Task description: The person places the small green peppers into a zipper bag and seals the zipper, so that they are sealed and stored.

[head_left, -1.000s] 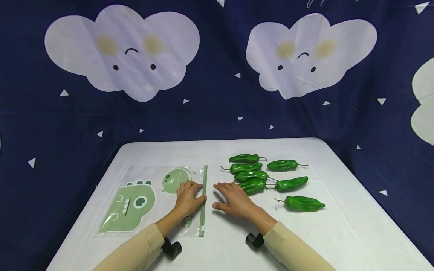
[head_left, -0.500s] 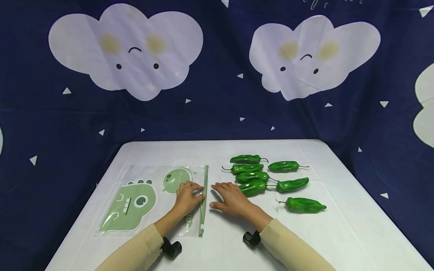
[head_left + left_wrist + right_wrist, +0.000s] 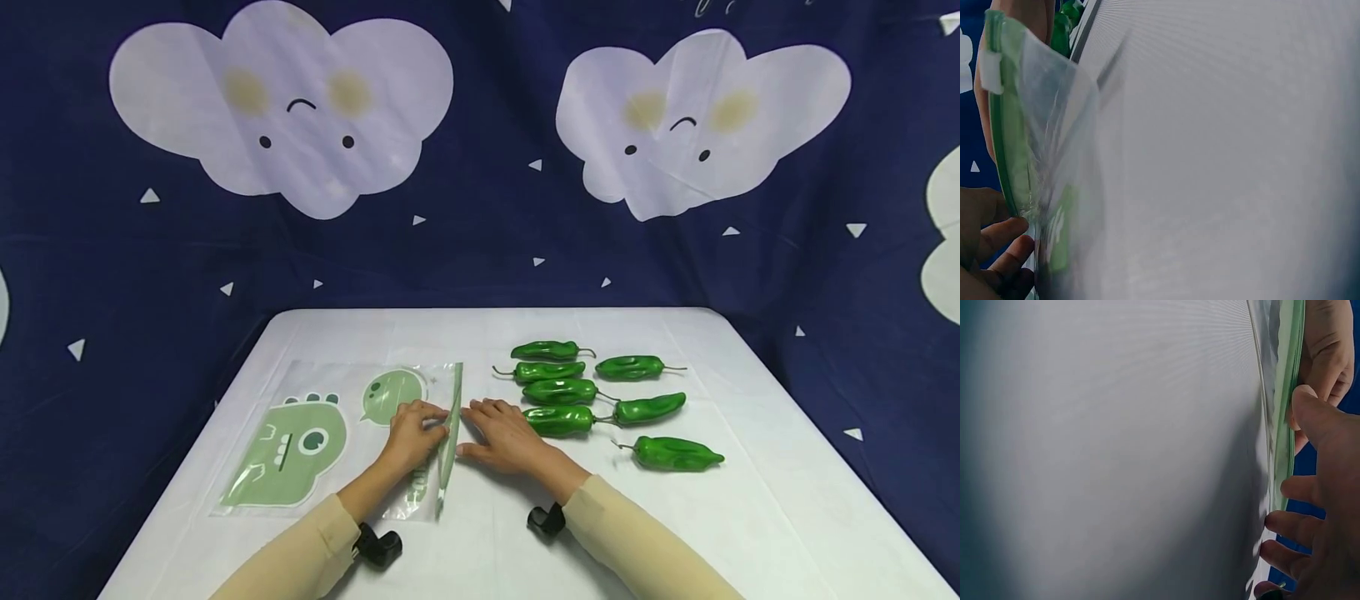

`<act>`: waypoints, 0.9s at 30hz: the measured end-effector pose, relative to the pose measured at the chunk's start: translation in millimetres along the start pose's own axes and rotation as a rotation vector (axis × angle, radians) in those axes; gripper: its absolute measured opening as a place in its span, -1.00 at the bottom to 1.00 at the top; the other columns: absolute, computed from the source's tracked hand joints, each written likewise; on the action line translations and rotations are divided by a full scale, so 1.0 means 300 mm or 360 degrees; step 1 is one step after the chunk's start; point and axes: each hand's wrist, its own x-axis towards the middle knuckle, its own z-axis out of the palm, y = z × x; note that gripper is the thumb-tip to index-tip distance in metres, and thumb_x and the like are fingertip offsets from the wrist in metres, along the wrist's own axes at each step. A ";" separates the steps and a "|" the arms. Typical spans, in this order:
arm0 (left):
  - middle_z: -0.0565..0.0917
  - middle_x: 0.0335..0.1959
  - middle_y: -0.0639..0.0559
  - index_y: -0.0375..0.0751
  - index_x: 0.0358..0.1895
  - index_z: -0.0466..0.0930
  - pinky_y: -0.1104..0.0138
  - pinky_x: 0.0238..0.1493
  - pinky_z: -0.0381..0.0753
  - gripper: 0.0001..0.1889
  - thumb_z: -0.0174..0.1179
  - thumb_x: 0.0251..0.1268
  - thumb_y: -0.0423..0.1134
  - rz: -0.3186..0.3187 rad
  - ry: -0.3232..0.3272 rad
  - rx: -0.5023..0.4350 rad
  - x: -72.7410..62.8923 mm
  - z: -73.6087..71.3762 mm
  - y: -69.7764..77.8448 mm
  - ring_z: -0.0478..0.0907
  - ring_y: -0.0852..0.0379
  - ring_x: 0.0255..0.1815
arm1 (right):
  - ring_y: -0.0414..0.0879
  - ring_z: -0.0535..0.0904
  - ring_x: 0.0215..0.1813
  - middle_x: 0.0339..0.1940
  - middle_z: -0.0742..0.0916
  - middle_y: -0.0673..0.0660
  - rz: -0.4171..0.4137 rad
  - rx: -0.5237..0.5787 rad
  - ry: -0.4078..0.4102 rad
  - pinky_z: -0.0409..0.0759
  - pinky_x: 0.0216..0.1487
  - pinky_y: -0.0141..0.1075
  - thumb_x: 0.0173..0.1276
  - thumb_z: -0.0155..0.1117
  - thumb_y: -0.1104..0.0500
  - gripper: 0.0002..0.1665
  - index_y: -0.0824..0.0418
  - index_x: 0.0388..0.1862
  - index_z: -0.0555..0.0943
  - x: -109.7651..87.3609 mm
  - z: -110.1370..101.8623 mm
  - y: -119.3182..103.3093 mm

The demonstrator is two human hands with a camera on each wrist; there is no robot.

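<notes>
Bag [image 3: 358,446]: a clear bag is laid on the table [image 3: 810,533], and along its right edge a long green strip [image 3: 448,462] is bowed and raised a little.
Left hand [image 3: 411,435]: it is placed over the right part of the bag. The strip is pinched at about its middle by the left fingers [image 3: 1007,234] and thumb, with just a thin gap between them.
Right hand [image 3: 506,437]: it is held just right of the bag, facing the left hand across the strip.
Right fingers [image 3: 1297,526]: they are spread, and a wide gap is left between them and the right thumb [image 3: 1316,412]. The bag's edge is met by the thumb tip in the right wrist view, but whether it is touched or only neared cannot be told.
Slider [image 3: 991,72]: it is white and is set on the strip, at the bag's near right corner.
Monsters: a big green monster [image 3: 288,454] is printed on the bag's left part, and a small round one [image 3: 390,396] on its far right part.
Peppers: seven green peppers [image 3: 677,453] are laid right of the bag, past the right hand.
Cloth [image 3: 487,250]: dark blue cloth with white clouds [image 3: 285,108] is hung behind the bag.
</notes>
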 end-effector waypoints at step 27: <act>0.65 -0.15 -0.06 -0.23 -0.18 0.70 0.20 -0.04 0.45 -0.76 0.26 0.00 -0.39 0.0008 -0.0007 -0.0041 0.000 -0.016 -0.009 0.41 0.03 -0.09 | 0.13 0.22 0.46 0.44 0.36 0.14 0.0025 -0.0071 -0.0019 0.30 0.40 0.10 0.28 0.12 -0.32 -0.22 0.03 0.37 0.35 0.036 0.015 -0.031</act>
